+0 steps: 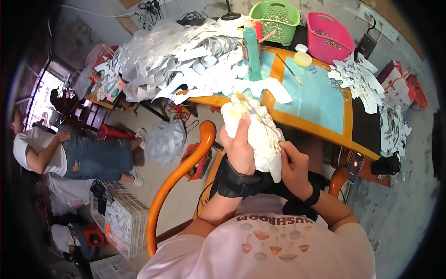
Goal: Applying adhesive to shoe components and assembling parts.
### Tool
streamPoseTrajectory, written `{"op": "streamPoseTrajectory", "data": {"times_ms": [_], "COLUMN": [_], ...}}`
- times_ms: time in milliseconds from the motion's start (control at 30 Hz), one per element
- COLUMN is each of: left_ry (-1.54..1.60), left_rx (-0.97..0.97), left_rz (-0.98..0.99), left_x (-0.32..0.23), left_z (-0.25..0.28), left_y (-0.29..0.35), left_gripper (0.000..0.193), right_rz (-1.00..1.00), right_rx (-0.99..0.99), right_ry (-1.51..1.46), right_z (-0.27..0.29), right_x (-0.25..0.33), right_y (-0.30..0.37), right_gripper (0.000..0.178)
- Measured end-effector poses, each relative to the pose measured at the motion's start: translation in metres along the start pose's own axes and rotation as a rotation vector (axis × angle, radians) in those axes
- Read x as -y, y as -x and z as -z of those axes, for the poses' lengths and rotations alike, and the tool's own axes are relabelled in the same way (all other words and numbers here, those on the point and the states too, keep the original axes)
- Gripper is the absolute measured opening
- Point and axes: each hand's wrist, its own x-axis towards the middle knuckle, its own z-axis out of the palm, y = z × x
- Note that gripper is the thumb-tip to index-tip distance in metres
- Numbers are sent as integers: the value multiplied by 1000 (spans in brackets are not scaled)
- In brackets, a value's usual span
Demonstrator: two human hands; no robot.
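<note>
Desk [325, 100]: turquoise centre open for passage. Left end blocked by white cut-out heap [200, 60] and upright teal bottle [252, 51]. Far edge obstructed by green basket [274, 21], pink basket [329, 37]. Right edge: cut-out stack [357, 79].

The person wears a pale pink short-sleeved T-shirt [278, 251] printed across the chest with a row of dark lettering and, just below that lettering, small mushroom pictures in tan and orange. Above the lettering, a broad black wrist wrap [237, 181] circles the left forearm, and a narrower black band [312, 197] rings the right wrist.
</note>
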Motion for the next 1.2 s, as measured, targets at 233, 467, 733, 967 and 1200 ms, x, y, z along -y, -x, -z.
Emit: {"op": "streamPoseTrajectory", "data": {"times_ms": [233, 467, 733, 967, 1200], "left_ry": [40, -133, -171, 40, 502], "left_rx": [-40, 16, 123, 344, 714], "left_rz": [38, 73, -24, 60, 340], "left_x": [5, 24, 7, -13, -25], "left_z": [3, 12, 21, 20, 28], "left_y": [4, 13, 5, -6, -16], "left_gripper": [16, 16, 22, 42, 77], "right_rz": [96, -143, -362, -108, 4], "right_rx": [-43, 97, 282, 187, 77], "right_ry": [72, -115, -501, -158, -22], "right_z": [4, 27, 37, 24, 27], "right_x": [1, 9, 13, 5, 2], "right_y": [-9, -26, -26, -21, -26], "right_gripper": [12, 18, 28, 12, 8]}}
